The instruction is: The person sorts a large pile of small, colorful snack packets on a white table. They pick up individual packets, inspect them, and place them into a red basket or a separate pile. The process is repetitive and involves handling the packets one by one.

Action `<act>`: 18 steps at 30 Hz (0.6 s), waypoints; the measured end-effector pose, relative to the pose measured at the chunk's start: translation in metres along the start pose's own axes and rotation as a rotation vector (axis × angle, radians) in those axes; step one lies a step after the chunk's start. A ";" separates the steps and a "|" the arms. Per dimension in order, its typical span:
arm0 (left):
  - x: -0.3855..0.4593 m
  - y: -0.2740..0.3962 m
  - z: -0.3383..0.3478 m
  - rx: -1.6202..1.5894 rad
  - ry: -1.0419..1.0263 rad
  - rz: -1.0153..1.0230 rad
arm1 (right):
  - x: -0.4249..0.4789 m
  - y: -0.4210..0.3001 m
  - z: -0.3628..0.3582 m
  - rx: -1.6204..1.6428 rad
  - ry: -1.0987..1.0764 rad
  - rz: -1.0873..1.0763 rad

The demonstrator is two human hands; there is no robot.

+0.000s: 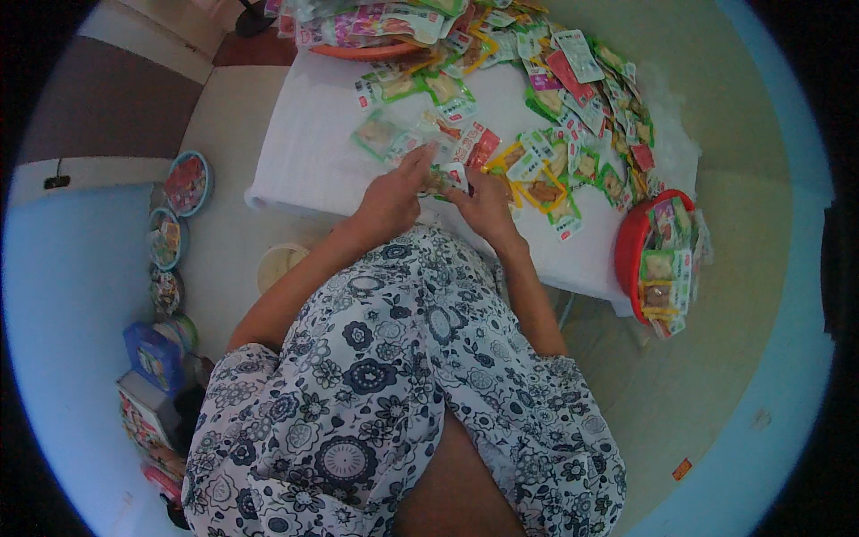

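Observation:
Between my two hands, just above the near edge of the white-covered table (309, 134), is a small sealed food packet (444, 178). My left hand (397, 194) grips its left side, fingers pointing away from me. My right hand (488, 205) pinches the right end between thumb and fingers. Right beyond them lie a clear-and-green packet (381, 134) and a red-and-white packet (478, 144). Yellow-edged packets (537, 168) lie close to the right of my right hand. My fingers cover part of the held packet.
Packets heap up along the table's far right side (617, 114). An orange basket (369, 51) piled with packets stands at the back. A red basin (631, 248) of packets sits at the right corner. Blue-rimmed baskets (189, 182) and a pale bucket (278, 265) stand on the floor at left.

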State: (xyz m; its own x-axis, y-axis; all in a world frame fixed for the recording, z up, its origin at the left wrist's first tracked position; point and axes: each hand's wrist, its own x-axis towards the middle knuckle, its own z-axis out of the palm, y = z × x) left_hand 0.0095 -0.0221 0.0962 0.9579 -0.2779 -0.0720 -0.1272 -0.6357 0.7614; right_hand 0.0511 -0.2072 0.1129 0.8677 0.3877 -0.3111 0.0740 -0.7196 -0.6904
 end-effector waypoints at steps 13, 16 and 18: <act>0.007 0.002 0.014 -0.149 -0.195 0.156 | 0.040 0.041 0.080 1.082 -0.202 0.400; 0.004 -0.001 0.013 -0.144 -0.208 0.138 | 0.046 0.049 0.088 0.846 -0.231 0.260; 0.002 -0.004 0.014 -0.153 -0.182 0.151 | 0.049 0.054 0.090 0.536 -0.235 0.109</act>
State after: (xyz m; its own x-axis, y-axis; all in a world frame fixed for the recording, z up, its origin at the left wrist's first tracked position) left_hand 0.0088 -0.0302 0.0841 0.8674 -0.4946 -0.0539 -0.2116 -0.4648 0.8598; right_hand 0.0537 -0.1756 0.0015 0.7199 0.4886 -0.4929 -0.3214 -0.3947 -0.8607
